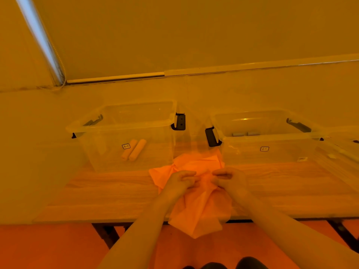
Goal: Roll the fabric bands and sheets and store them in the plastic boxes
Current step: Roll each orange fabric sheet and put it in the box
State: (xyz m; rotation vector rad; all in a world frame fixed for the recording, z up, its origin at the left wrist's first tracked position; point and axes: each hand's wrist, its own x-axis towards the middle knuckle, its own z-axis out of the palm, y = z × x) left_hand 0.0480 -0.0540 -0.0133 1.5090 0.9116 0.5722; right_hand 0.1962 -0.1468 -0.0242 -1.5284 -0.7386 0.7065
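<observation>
An orange fabric sheet (202,206) lies crumpled on the wooden table (108,191), its near end hanging over the front edge. My left hand (180,181) and my right hand (227,178) both pinch the sheet near its middle, fingers curled, a short gap between them. Behind stand two clear plastic boxes with black handles. The left box (124,125) holds two rolled pale fabric rolls (135,150). The right box (272,133) holds two small grey rolls (245,133) at its back.
The boxes stand close to the wall at the table's far edge, with a gap between them where the sheet's far end lies. A window blind cord (62,74) hangs at the upper left. Dark table legs (106,235) and an orange floor show below.
</observation>
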